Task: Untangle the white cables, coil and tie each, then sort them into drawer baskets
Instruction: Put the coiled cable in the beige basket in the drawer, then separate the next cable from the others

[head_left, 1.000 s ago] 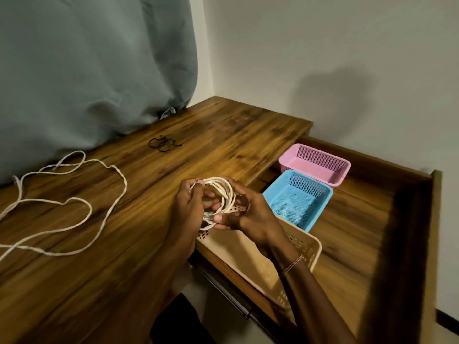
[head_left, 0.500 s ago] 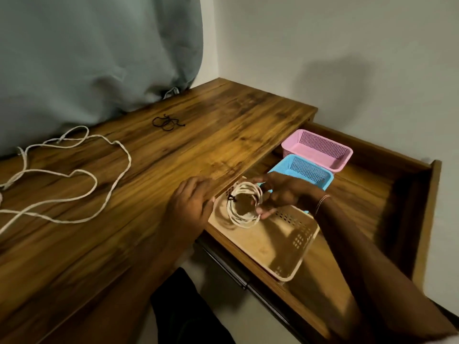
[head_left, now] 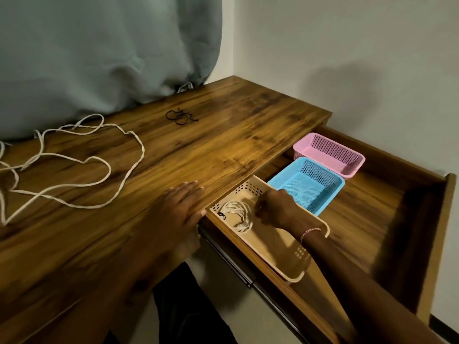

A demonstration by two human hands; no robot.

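A coiled white cable (head_left: 236, 216) with a black tie lies low inside the beige basket (head_left: 293, 276) at the near end of the open drawer (head_left: 377, 227). My right hand (head_left: 278, 209) is down in that basket, its curled fingers pinching the coil's right edge. My left hand (head_left: 178, 209) rests flat on the front edge of the wooden table (head_left: 236, 140), fingers straight. A loose white cable (head_left: 99, 157) sprawls in open loops over the table's left side.
A blue basket (head_left: 331, 192) and a pink basket (head_left: 354, 170) stand behind the beige one in the drawer. Small black ties (head_left: 180, 116) lie near the table's back. A grey curtain (head_left: 99, 58) hangs behind the table; the wall is on the right.
The coil went from both hands above the table edge down into the beige basket with my right hand. My left hand let go and settled on the table edge.
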